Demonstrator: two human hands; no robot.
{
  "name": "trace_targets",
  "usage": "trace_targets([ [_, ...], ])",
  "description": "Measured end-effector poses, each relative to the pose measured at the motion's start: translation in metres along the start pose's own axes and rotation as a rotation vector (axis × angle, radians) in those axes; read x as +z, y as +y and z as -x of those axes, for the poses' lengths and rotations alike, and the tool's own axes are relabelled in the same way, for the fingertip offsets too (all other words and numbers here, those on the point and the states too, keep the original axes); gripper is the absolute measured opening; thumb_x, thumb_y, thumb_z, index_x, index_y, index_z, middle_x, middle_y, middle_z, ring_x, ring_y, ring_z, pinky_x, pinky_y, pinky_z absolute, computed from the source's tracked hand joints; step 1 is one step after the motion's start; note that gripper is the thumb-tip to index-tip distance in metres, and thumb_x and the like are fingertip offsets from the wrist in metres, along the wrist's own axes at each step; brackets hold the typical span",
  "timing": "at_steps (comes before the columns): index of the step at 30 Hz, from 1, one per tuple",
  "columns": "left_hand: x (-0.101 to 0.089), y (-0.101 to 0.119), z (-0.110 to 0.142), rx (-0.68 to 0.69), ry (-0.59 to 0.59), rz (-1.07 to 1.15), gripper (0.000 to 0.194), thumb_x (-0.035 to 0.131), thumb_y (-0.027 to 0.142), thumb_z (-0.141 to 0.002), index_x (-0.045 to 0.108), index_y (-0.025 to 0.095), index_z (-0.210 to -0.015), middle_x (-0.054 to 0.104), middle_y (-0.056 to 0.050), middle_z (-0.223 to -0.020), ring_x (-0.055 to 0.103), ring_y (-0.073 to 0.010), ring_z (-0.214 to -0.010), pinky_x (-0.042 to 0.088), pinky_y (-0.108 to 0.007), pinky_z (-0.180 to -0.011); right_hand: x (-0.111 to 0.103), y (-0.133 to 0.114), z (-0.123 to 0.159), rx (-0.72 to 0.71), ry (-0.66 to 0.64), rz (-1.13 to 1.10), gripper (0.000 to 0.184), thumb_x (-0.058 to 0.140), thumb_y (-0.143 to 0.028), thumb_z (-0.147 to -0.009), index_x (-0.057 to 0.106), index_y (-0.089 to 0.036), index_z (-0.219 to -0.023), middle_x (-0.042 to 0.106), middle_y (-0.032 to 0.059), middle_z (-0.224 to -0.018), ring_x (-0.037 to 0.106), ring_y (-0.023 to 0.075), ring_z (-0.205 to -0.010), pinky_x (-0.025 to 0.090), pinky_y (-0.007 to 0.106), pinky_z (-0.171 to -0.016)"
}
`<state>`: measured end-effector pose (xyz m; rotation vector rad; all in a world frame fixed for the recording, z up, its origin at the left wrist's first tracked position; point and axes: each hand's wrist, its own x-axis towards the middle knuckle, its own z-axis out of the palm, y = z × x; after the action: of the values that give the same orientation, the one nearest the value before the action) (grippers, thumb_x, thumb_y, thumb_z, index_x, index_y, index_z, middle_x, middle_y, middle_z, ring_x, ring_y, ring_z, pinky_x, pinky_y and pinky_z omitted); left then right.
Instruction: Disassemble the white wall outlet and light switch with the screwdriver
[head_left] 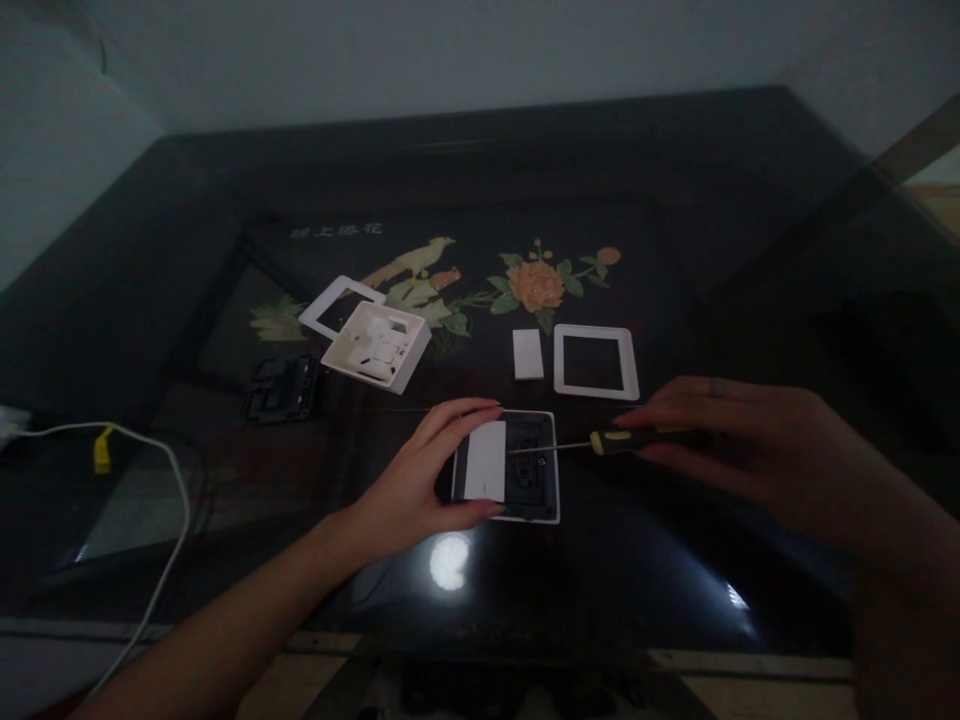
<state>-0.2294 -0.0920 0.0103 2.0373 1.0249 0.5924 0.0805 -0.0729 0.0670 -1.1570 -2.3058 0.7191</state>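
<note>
My left hand (420, 478) grips the left side of a wall switch unit (525, 490), thumb at its near edge and fingers along the far edge. One white rocker key (486, 460) is still on the unit; the right half shows the dark mechanism. My right hand (739, 440) holds a small screwdriver (600, 443) with a yellow-and-black handle. Its thin shaft lies nearly level and its tip touches the right edge of the rocker key.
On the dark glossy table (675, 250) with a bird-and-flower picture lie a loose white rocker key (528, 354), a white frame (596, 361), a white back box (377, 345) beside another frame (337, 305), a black switch core (281, 388), and a white cable (150, 470) at left.
</note>
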Motion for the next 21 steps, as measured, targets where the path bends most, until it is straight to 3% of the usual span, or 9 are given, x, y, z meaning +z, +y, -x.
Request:
trace_targets([
  [9, 0.003, -0.005, 0.0, 0.047, 0.041, 0.01, 0.067, 0.073, 0.043, -0.081, 0.042, 0.03, -0.139, 0.046, -0.011, -0.141, 0.047, -0.0316, -0.13, 0.04, -0.051, -0.11, 0.004, 0.011, 0.007, 0.033, -0.196, 0.045, 0.027, 0.054, -0.032, -0.094, 0.07, -0.029, -0.116, 0.069, 0.0049, -0.106, 0.069, 0.0185, -0.091, 0.057, 0.032, -0.08],
  [14, 0.003, -0.005, 0.0, 0.057, 0.053, 0.02, 0.066, 0.073, 0.04, -0.081, 0.041, 0.03, -0.138, 0.047, -0.012, -0.14, 0.047, -0.0314, -0.129, 0.039, -0.051, -0.11, 0.012, 0.012, 0.002, 0.096, -0.354, -0.011, 0.031, 0.048, -0.028, -0.095, 0.068, -0.02, -0.117, 0.068, 0.0091, -0.113, 0.067, 0.0211, -0.101, 0.056, 0.038, -0.089],
  [21, 0.005, -0.003, 0.002, 0.058, 0.142, 0.1, 0.062, 0.073, 0.043, -0.081, 0.045, 0.028, -0.134, 0.049, -0.011, -0.137, 0.047, -0.03, -0.129, 0.038, -0.047, -0.11, 0.008, 0.017, 0.002, 0.093, -0.306, -0.006, 0.027, 0.049, -0.03, -0.095, 0.069, -0.024, -0.113, 0.068, 0.0073, -0.109, 0.068, 0.0207, -0.097, 0.057, 0.038, -0.084],
])
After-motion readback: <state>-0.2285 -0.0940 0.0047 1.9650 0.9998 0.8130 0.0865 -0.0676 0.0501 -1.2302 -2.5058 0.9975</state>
